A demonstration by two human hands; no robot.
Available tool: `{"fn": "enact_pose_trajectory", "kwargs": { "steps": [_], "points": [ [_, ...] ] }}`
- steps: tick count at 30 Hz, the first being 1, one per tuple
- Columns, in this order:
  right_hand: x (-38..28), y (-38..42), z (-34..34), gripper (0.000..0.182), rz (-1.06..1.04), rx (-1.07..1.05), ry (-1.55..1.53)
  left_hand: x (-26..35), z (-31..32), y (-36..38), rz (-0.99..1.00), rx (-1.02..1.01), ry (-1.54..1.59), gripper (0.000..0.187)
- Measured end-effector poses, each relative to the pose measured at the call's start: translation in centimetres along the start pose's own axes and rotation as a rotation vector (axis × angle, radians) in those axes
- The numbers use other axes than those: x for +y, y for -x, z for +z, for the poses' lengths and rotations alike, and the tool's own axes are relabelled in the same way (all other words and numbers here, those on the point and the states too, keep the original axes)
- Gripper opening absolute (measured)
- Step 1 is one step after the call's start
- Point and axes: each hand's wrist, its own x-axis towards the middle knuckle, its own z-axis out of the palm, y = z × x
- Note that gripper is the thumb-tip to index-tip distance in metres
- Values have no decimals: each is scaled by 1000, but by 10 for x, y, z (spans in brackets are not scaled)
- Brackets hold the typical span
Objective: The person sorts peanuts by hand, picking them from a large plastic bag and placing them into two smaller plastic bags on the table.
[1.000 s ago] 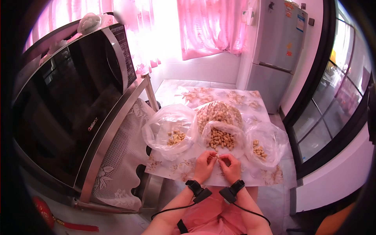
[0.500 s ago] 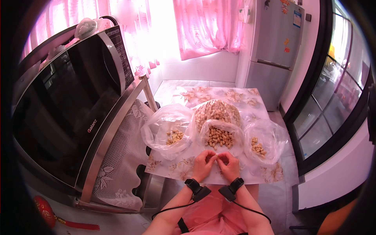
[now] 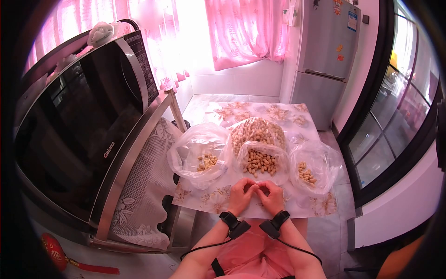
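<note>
My left hand (image 3: 241, 195) and my right hand (image 3: 272, 196) meet over the near edge of the table, fingers curled and tips pinched together. Between the fingertips is a small pale thing, apparently a peanut, mostly hidden. Just beyond my hands lies a large clear plastic bag (image 3: 239, 132) full of peanuts in their shells, its mouth turned toward me with loose peanuts (image 3: 260, 162) showing. To the left sits an open plastic bag (image 3: 179, 160) with a small pile of peanuts (image 3: 207, 162). On the right another open bag (image 3: 327, 162) holds several peanuts (image 3: 306, 174).
A flowered cloth covers the table (image 3: 216, 197). On the left, a large black microwave (image 3: 79, 125) stands on a metal-framed stand with a lace cover (image 3: 139, 195). A grey fridge (image 3: 320, 88) is at the back right, near a black-framed glass door (image 3: 395, 121).
My fingertips have closed in slightly, and the pale thing between them shows less. The bags and their peanuts stay where they were.
</note>
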Motion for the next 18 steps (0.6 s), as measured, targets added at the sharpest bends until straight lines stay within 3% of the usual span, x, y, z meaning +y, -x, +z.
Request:
{"fn": "enact_pose_trajectory", "kwargs": {
  "steps": [18],
  "points": [
    [-2, 0, 1, 17, -57, -25, -43, -2, 0, -1, 49, 24, -13, 11]
  ]
}}
